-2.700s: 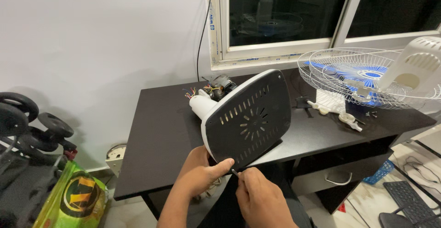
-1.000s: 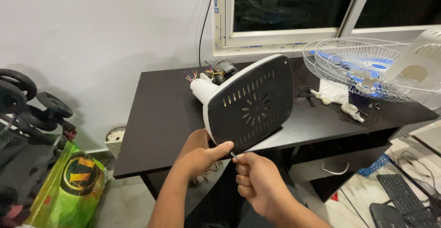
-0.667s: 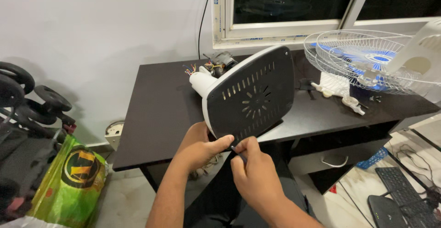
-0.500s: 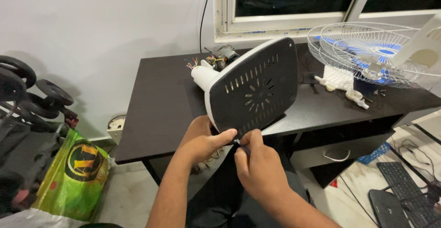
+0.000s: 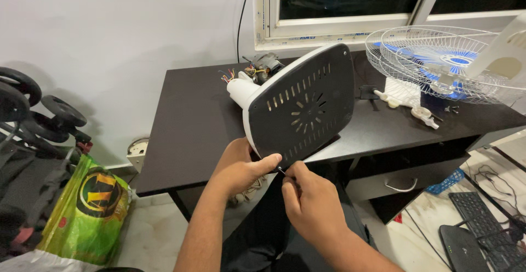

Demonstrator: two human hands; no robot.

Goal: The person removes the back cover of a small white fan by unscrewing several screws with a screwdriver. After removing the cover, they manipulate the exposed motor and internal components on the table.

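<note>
Right hand (image 5: 309, 203) has closed in at six o'clock of the dark slotted plastic fan base (image 5: 301, 105), pinching a thin screwdriver (image 5: 281, 170); left hand (image 5: 241, 168) clasps its lower rim; a bottom screw seems in hand; next calls for steady turning.

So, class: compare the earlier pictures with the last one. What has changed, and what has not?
The right hand has moved up to the lower edge of the black vented fan base, pinching a thin metal tool against it. The left hand still grips that edge; the wire fan guard stays on the dark desk.
</note>
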